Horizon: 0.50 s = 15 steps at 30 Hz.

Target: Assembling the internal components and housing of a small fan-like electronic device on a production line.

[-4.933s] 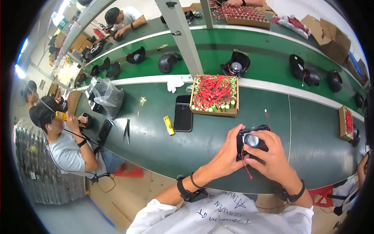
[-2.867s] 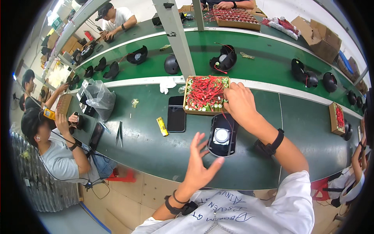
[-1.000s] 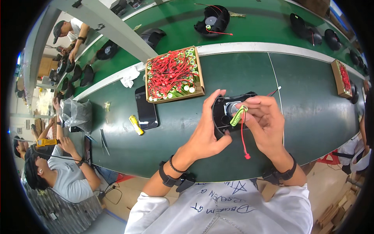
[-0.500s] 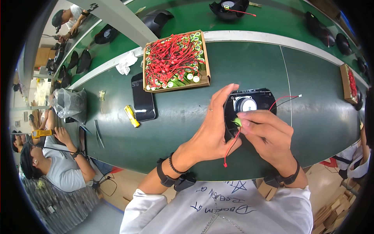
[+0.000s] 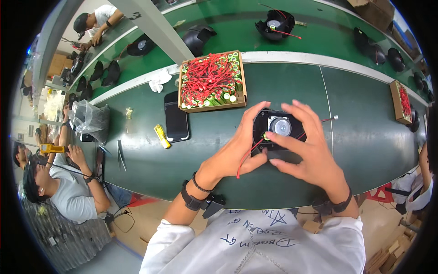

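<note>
fingers of the left hand (image 5: 235, 148) clasped the black shell (image 5: 260, 122) from its left side, over the table (image 5: 205, 141) between front and back edges. fingers of the right hand (image 5: 315, 157) were spread wide, one tip at the green cell (image 5: 266, 136). the red lead (image 5: 244, 160) hung across the left hand; if caught, it could perhaps pull the cell out.

Wearer's hands (image 5: 242, 148) (image 5: 315, 157): 2
Black plastic housing (image 5: 260, 122) between them: 1
Red-wire-filled cardboard boxes (image 5: 214, 108) (image 5: 396, 104): 2
Crumpled white tissue (image 5: 159, 81): 1
</note>
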Available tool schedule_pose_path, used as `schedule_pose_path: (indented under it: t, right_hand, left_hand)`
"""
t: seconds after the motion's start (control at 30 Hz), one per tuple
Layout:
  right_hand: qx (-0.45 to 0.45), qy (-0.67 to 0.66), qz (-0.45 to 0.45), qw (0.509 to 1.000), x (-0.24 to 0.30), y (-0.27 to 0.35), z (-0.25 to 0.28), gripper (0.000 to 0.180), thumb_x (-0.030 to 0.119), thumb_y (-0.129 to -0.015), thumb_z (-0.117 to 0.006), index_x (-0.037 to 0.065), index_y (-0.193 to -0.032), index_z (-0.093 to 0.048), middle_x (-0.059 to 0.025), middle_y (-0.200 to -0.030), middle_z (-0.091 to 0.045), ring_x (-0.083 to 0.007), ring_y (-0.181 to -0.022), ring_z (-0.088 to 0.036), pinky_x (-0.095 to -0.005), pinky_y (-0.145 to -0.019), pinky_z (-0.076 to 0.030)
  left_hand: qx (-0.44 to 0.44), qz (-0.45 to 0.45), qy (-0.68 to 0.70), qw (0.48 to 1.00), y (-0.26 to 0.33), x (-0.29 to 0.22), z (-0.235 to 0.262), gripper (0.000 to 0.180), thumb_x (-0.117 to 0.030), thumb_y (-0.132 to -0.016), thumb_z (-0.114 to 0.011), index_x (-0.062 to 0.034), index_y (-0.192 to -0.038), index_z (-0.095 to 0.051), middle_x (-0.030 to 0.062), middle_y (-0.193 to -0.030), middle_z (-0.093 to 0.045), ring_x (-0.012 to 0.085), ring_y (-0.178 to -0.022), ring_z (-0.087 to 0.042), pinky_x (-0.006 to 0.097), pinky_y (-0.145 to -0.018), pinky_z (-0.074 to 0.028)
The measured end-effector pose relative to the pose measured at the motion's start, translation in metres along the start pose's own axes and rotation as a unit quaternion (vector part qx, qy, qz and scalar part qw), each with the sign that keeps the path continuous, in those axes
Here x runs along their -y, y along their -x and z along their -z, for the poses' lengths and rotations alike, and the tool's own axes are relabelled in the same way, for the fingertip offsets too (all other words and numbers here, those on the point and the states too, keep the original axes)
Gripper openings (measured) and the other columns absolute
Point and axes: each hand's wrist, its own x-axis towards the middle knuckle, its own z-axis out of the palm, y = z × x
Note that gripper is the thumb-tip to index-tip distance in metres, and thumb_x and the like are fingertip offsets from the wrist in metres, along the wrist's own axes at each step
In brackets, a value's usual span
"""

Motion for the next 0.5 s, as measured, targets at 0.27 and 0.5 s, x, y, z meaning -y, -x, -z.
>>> schedule_pose_path:
  t: [0.27, 0.5]
  right_hand:
    - [0.095, 0.019, -0.050, 0.994, -0.013, -0.011, 0.002, 0.107, 0.015, -0.065, -0.093, 0.015, -0.162, -0.048, -0.0128, -0.135, -0.065, -0.0344, -0.116, -0.066, -0.0465, -0.090, -0.061]
    - [0.057, 0.077, -0.089, 0.991, 0.001, -0.007, -0.010, 0.109, 0.014, -0.065, -0.095, 0.012, -0.163, -0.047, -0.0151, -0.134, -0.065, -0.0341, -0.111, -0.067, -0.0446, -0.084, -0.063]
  left_hand:
    - [0.117, 0.102, -0.267, 0.951, 0.025, -0.080, 0.040, 0.122, -0.023, -0.078, -0.095, 0.0031, -0.170, -0.020, 0.0282, -0.167, -0.034, 0.0433, -0.156, -0.038, 0.048, -0.127, -0.035]
    - [-0.112, 0.146, -0.333, 0.925, 0.024, -0.081, -0.014, 0.041, -0.015, -0.095, -0.084, -0.0029, -0.127, -0.062, 0.0153, -0.111, -0.069, 0.0275, -0.080, -0.071, 0.039, -0.068, -0.057]
